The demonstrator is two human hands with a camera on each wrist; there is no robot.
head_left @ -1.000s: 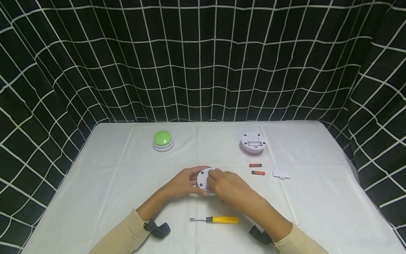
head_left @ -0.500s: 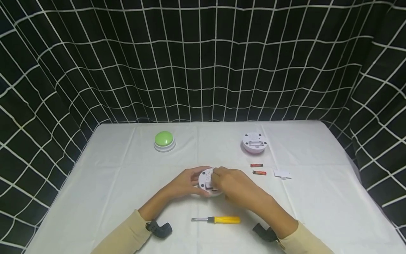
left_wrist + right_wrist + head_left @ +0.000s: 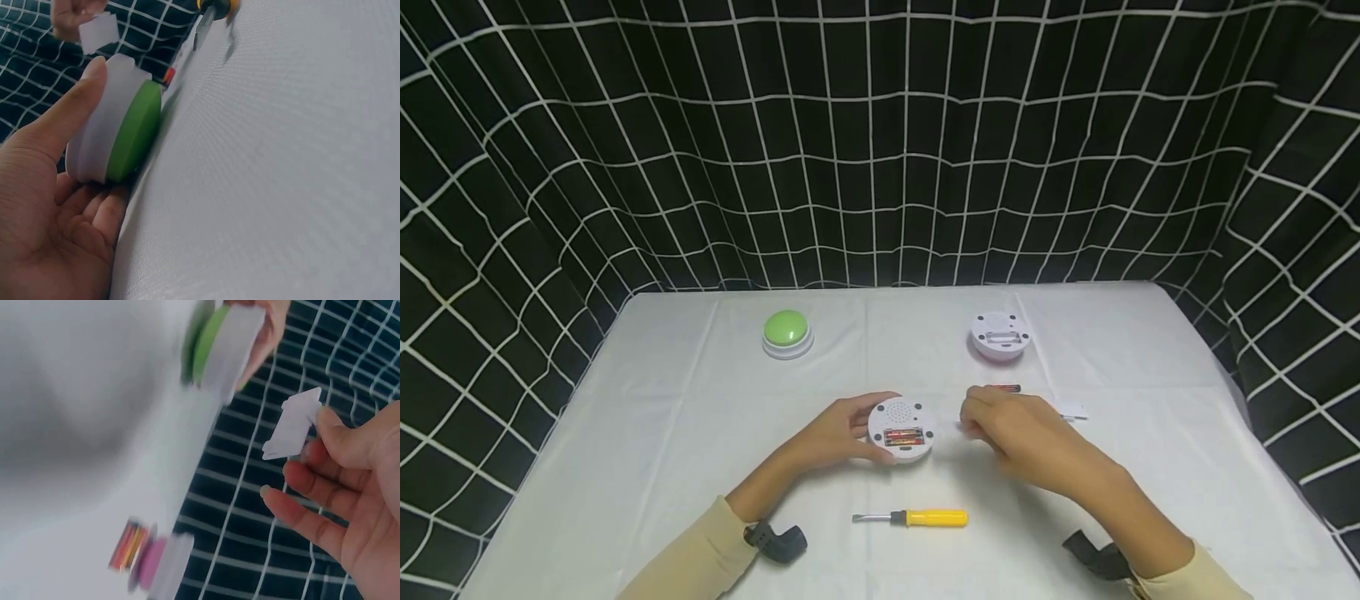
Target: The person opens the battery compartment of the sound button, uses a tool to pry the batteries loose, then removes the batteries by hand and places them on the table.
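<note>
My left hand (image 3: 835, 433) grips a round push button (image 3: 898, 412) by its sides, white base upward. Its green dome (image 3: 136, 131) faces the tablecloth in the left wrist view. Two red batteries (image 3: 904, 437) lie side by side in the uncovered compartment of the base. To the right of the button, my right hand (image 3: 1026, 435) pinches a small white battery cover (image 3: 292, 425) between thumb and fingers. That cover is mostly hidden behind the fingers in the head view.
A yellow-handled screwdriver (image 3: 925, 518) lies in front of the hands. Another green button (image 3: 786, 330) stands at the back left. An upturned pink button (image 3: 1000, 337) with a bare compartment sits back right, near a loose battery (image 3: 1006, 388) and a second white cover (image 3: 1073, 410).
My right hand lifted the cover off the button's base and moved right with it, exposing the batteries. My left hand keeps its grip on the button.
</note>
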